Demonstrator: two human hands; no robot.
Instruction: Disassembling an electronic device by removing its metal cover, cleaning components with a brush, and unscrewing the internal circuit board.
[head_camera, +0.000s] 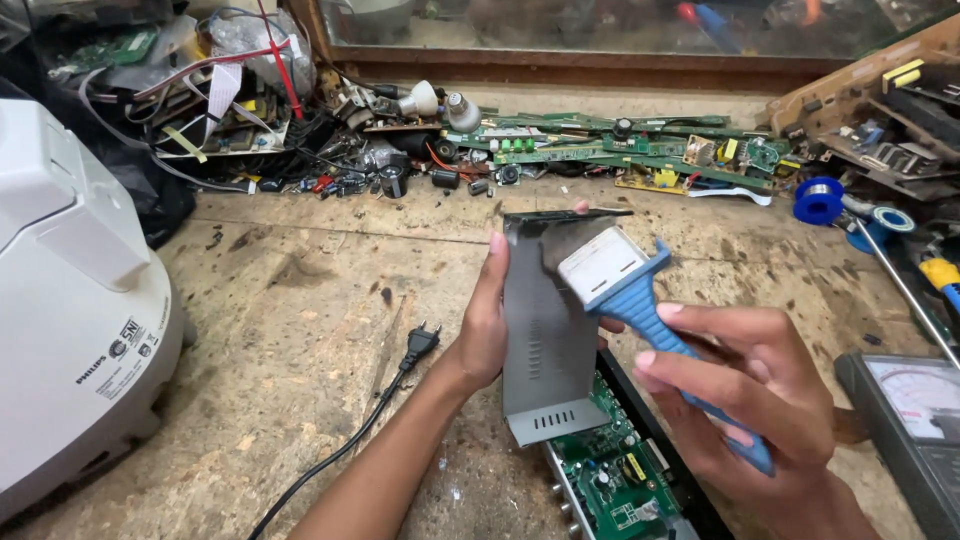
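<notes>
Worn wooden table (300, 290), stained. On it: black power plug (420, 343) with cord, opened circuit board (610, 480), white appliance (70, 300) at left, scrap boards (620, 150) along back edge.

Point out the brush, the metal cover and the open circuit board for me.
brush (640, 305): head view, on the blue handle just below the ferrule.
metal cover (535, 330): head view, middle of the grey panel.
circuit board (610, 470): head view, green surface below the cover.
</notes>
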